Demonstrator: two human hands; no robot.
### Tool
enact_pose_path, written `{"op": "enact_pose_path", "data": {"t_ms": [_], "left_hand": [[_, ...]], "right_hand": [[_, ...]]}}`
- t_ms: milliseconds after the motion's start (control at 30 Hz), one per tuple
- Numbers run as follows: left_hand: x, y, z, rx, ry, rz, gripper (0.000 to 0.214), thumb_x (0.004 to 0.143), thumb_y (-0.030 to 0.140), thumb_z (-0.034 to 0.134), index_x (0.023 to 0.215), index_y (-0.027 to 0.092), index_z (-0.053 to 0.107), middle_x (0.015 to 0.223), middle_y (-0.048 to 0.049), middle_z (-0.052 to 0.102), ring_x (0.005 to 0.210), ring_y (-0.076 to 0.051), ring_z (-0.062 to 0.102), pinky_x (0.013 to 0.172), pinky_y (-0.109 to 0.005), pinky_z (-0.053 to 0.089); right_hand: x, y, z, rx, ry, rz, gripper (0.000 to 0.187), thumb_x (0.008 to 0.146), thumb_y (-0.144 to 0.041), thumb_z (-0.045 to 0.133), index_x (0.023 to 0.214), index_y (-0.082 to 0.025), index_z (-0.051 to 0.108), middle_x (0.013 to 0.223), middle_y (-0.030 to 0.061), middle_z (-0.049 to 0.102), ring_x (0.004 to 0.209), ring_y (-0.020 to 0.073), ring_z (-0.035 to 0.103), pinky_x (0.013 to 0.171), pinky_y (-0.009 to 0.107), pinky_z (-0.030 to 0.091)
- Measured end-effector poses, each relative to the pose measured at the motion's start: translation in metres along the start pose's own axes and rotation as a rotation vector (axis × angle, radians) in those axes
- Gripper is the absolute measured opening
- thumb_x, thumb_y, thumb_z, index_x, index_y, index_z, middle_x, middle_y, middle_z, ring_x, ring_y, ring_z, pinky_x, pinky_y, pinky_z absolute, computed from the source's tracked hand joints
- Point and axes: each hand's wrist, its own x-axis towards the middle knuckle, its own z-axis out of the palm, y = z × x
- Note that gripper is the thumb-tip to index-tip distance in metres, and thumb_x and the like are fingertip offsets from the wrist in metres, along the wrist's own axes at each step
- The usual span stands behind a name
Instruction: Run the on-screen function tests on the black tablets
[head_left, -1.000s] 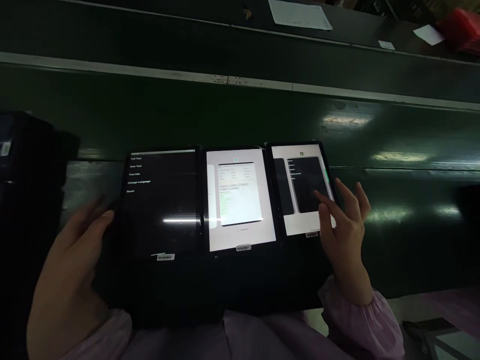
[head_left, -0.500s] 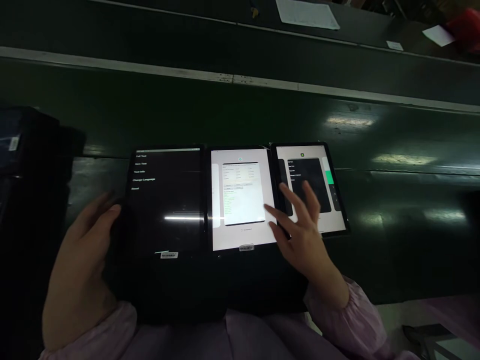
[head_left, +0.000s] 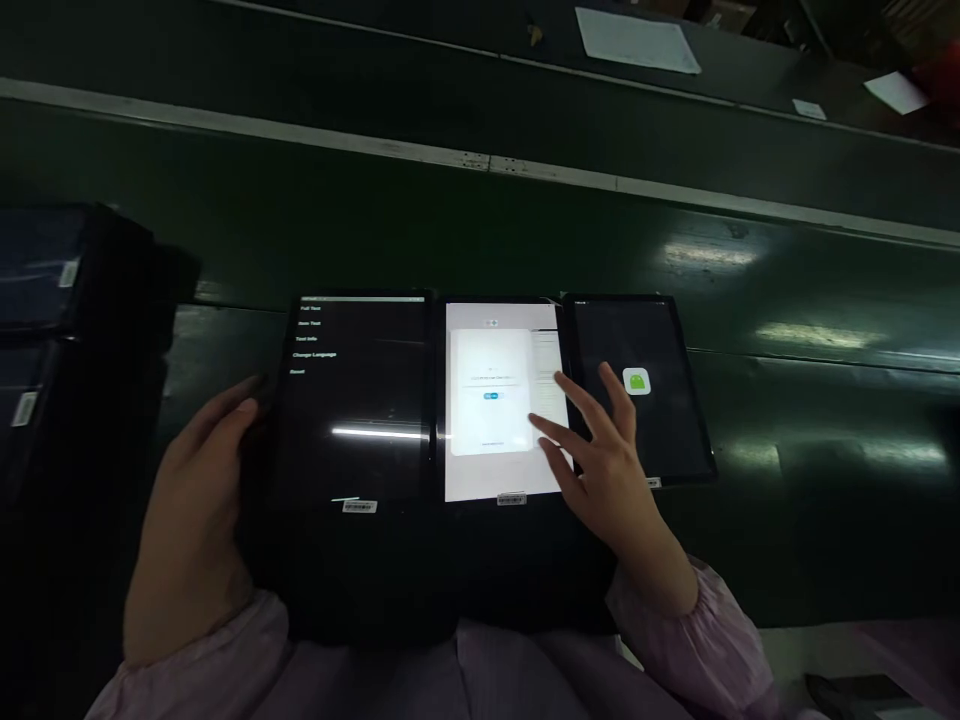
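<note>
The middle tablet (head_left: 491, 475) lies face up on the dark green table (head_left: 360, 215), straight in front of the wearer, between the left tablet (head_left: 356, 400) and the right tablet (head_left: 667, 425). Chief risk, as judged: a stray touch, since the right hand (head_left: 604, 465) straddles two screens and its spread fingers could brush the wrong one. Second risk: the tablets sit so close side by side that a sideways push might knock one edge against the next. Looks: middle screen bright and pale, a white card with a small blue button at the front, another page showing at its right; print too small to read. Barcode label (head_left: 511, 499) at the bottom edge. Left screen black, short white menu list, a streak of glare across it; right screen dark, green icon on a white square. Right hand: fingers apart, clasping nothing; whether a fingertip meets the glass cannot be told. Left hand (head_left: 187, 520): bent beside the left tablet's outer edge, thumb near the fingers; too dark to tell if it grips. Pale purple sleeves at both wrists. Farther out: dark boxes (head_left: 37, 250) with white labels at left, a metal strip (head_left: 315, 144) crossing behind, a white sheet (head_left: 637, 40) beyond.
</note>
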Motion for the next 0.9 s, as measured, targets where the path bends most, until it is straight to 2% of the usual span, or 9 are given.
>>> {"op": "enact_pose_path", "data": {"t_ms": [133, 233, 300, 367, 467, 600, 700, 800, 900], "left_hand": [[0.000, 0.002, 0.001, -0.043, 0.031, -0.056, 0.045, 0.086, 0.046, 0.072, 0.129, 0.035, 0.079, 0.136, 0.0005, 0.077, 0.135, -0.036, 0.067, 0.097, -0.048, 0.068], [0.003, 0.002, 0.002, -0.095, -0.012, -0.106, 0.040, 0.088, 0.041, 0.070, 0.127, 0.035, 0.080, 0.130, 0.0001, 0.080, 0.126, -0.033, 0.073, 0.101, -0.049, 0.066], [0.004, 0.005, 0.002, -0.135, -0.046, -0.132, 0.037, 0.089, 0.034, 0.069, 0.124, 0.033, 0.081, 0.121, -0.0012, 0.082, 0.116, -0.031, 0.077, 0.104, -0.049, 0.064], [0.002, 0.012, 0.003, -0.153, -0.029, -0.163, 0.035, 0.089, 0.030, 0.069, 0.121, 0.031, 0.082, 0.112, -0.0019, 0.083, 0.110, -0.029, 0.079, 0.106, -0.049, 0.063], [-0.002, 0.020, 0.005, -0.153, -0.009, -0.213, 0.031, 0.089, 0.029, 0.070, 0.118, 0.032, 0.083, 0.110, -0.0014, 0.083, 0.108, -0.027, 0.079, 0.108, -0.050, 0.062], [-0.005, 0.024, 0.006, -0.173, 0.006, -0.184, 0.032, 0.089, 0.027, 0.071, 0.117, 0.030, 0.084, 0.117, -0.0007, 0.083, 0.112, -0.026, 0.078, 0.108, -0.047, 0.061], [-0.008, 0.023, 0.006, -0.198, -0.001, -0.134, 0.032, 0.088, 0.026, 0.069, 0.117, 0.028, 0.084, 0.112, -0.0009, 0.083, 0.110, -0.025, 0.078, 0.107, -0.045, 0.062], [-0.007, 0.020, 0.007, -0.226, 0.014, -0.111, 0.031, 0.085, 0.026, 0.070, 0.112, 0.028, 0.085, 0.103, -0.0012, 0.083, 0.103, -0.024, 0.079, 0.108, -0.046, 0.061], [-0.003, 0.017, 0.010, -0.246, 0.025, -0.124, 0.030, 0.083, 0.026, 0.071, 0.108, 0.029, 0.086, 0.097, -0.0009, 0.083, 0.096, -0.023, 0.080, 0.110, -0.051, 0.059]], "right_hand": [[0.001, 0.000, 0.000, -0.024, 0.064, 0.024, 0.026, 0.107, -0.024, 0.056, 0.117, -0.024, 0.080, 0.146, 0.0095, 0.070, 0.158, 0.0418, 0.043, 0.117, 0.074, 0.051], [0.001, 0.001, 0.001, 0.007, 0.029, -0.012, 0.026, 0.107, -0.025, 0.057, 0.118, -0.024, 0.080, 0.148, 0.0097, 0.069, 0.159, 0.0419, 0.041, 0.117, 0.073, 0.052], [0.000, 0.002, 0.001, -0.004, 0.036, 0.021, 0.026, 0.107, -0.023, 0.056, 0.111, -0.024, 0.082, 0.146, 0.0090, 0.070, 0.158, 0.0416, 0.043, 0.116, 0.071, 0.054], [0.000, 0.004, 0.000, -0.009, 0.058, 0.064, 0.026, 0.106, -0.020, 0.057, 0.107, -0.023, 0.083, 0.143, 0.0092, 0.071, 0.156, 0.0413, 0.046, 0.114, 0.070, 0.056], [0.001, 0.003, -0.001, 0.028, 0.078, 0.065, 0.024, 0.104, -0.017, 0.058, 0.106, -0.021, 0.082, 0.143, 0.0107, 0.071, 0.156, 0.0406, 0.045, 0.115, 0.067, 0.056], [0.004, -0.006, 0.002, 0.053, 0.100, 0.034, 0.027, 0.104, -0.015, 0.055, 0.117, -0.021, 0.078, 0.145, 0.0122, 0.068, 0.157, 0.0393, 0.043, 0.117, 0.068, 0.053], [0.005, -0.014, 0.005, 0.051, 0.051, 0.004, 0.027, 0.105, -0.020, 0.055, 0.122, -0.021, 0.076, 0.150, 0.0138, 0.064, 0.159, 0.0411, 0.039, 0.118, 0.072, 0.050], [0.005, -0.015, 0.006, 0.061, -0.017, -0.039, 0.026, 0.106, -0.025, 0.057, 0.122, -0.021, 0.077, 0.155, 0.0149, 0.060, 0.162, 0.0432, 0.033, 0.118, 0.072, 0.050], [0.005, -0.011, 0.005, 0.041, 0.017, -0.011, 0.023, 0.106, -0.023, 0.058, 0.114, -0.021, 0.079, 0.150, 0.0129, 0.065, 0.160, 0.0418, 0.037, 0.118, 0.068, 0.053]]}}
